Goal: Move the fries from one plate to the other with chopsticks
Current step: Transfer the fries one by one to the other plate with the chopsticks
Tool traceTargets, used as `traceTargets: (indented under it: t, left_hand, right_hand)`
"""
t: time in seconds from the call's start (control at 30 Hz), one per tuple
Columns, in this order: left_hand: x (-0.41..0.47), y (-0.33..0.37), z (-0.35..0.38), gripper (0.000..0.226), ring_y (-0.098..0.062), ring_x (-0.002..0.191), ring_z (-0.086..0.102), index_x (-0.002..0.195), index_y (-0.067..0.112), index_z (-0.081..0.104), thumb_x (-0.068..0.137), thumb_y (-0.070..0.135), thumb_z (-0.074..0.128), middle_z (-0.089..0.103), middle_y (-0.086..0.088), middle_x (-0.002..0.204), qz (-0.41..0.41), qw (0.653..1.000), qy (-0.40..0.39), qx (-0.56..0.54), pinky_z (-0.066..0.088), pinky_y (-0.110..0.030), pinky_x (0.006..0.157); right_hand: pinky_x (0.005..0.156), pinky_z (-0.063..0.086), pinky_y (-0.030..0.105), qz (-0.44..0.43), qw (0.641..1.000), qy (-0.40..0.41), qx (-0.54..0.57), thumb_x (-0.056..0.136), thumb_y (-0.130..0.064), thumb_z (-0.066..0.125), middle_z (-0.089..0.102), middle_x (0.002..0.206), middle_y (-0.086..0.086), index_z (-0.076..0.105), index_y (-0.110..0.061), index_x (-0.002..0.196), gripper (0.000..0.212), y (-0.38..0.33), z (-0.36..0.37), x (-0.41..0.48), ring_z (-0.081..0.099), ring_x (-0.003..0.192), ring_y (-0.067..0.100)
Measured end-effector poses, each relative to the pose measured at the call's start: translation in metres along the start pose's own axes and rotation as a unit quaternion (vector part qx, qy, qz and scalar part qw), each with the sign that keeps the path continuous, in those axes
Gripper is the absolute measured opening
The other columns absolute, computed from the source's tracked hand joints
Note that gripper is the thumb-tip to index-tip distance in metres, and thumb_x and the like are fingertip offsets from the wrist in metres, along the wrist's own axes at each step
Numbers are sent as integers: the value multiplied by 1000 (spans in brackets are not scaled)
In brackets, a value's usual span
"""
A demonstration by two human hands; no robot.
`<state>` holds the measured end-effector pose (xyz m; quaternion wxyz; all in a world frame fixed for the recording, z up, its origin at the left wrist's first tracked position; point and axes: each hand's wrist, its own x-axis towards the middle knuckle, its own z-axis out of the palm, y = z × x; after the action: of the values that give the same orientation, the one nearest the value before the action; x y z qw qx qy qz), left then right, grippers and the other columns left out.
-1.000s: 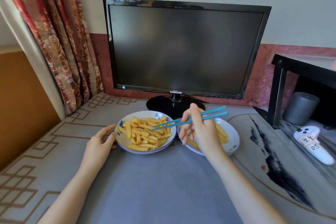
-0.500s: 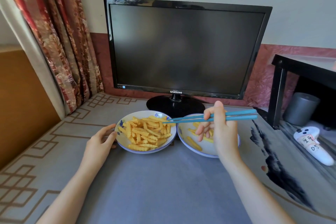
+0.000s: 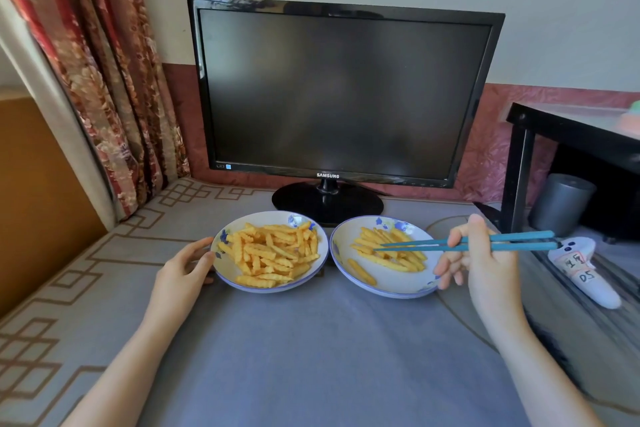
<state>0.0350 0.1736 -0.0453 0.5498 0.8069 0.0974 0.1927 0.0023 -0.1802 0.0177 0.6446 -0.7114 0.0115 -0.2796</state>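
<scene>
Two white plates with blue flowers sit side by side on the grey table. The left plate is heaped with crinkle-cut fries. The right plate holds a smaller scatter of fries. My right hand grips a pair of teal chopsticks just right of the right plate; their tips rest over that plate's fries, close together. I cannot tell whether a fry is pinched. My left hand rests against the left plate's rim, fingers loosely curled.
A black monitor stands right behind the plates, its base nearly touching them. A white game controller and a grey cylinder lie at the right under a black shelf. A flowered curtain hangs at the left.
My right hand has carried the chopsticks rightward, from over the left plate's fries to over the right plate. My left hand has stayed at the left plate's rim.
</scene>
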Motion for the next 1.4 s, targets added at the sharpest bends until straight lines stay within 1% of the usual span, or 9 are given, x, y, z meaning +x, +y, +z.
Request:
traceTargets:
  t: [0.13,0.23,0.4,0.57,0.77,0.97,1.13,1.27,1.4]
  left_hand:
    - [-1,0,0,28,-14,72,62,120,16,62,96,12,49,68,-6,100,0,1000,1,-3,41,2,53]
    - [-1,1,0,29,-14,70,62,120,15,62,95,10,49,68,-6,96,2,1000,2,-2,41,2,53]
    - [-1,0,0,29,-14,73,63,121,15,62,96,12,49,68,-4,99,-1,1000,0,-11,42,2,53]
    - [-1,1,0,27,-17,74,62,119,15,62,96,10,49,67,-4,95,0,1000,-2,-19,43,1,53]
    - [0,-1,0,27,-16,74,63,120,15,62,96,11,49,67,-2,96,1,1000,-4,-18,43,1,53]
    - [-1,0,-1,28,-15,74,63,120,15,62,96,10,49,67,-3,97,2,1000,-4,-11,42,1,52]
    - [-1,1,-1,28,-15,74,63,121,15,61,96,12,49,67,-1,95,-1,1000,-3,-9,42,2,52]
    - [-3,2,-1,29,-15,74,63,122,15,61,96,12,49,67,-3,97,1,1000,-3,-7,42,2,53]
    - [-3,3,-1,28,-15,74,62,120,15,62,96,11,49,66,-1,94,0,1000,-3,-11,42,1,52]
  right_hand:
    - [35,28,22,-7,1000,-3,12,103,-27,32,54,42,17,47,-5,68,44,-6,1,-1,46,30,26]
    - [36,28,22,-14,999,-13,35,103,-26,31,54,43,18,47,-5,68,43,-15,7,-1,45,31,26]
    - [38,30,23,6,995,-81,59,102,-27,32,54,43,18,48,-5,68,44,-28,31,-13,46,32,25]
    - [38,28,24,37,987,-145,58,102,-26,33,54,42,15,48,-3,69,43,-33,65,-21,47,30,22]
    - [36,29,23,50,980,-186,57,102,-27,32,57,45,16,49,-5,66,45,-23,85,-21,50,32,26]
    - [36,28,23,43,979,-194,50,102,-29,32,58,45,15,50,-7,67,46,-20,88,-22,51,33,25]
    - [35,31,17,24,977,-206,44,102,-29,33,58,45,14,52,-8,67,45,-23,87,-25,51,33,23]
    - [33,31,14,26,982,-178,61,101,-29,35,55,45,16,50,-6,63,46,-25,90,-31,49,32,20]
    - [33,32,15,22,986,-137,88,101,-26,34,52,45,20,49,-6,62,47,-26,87,-33,49,31,19]
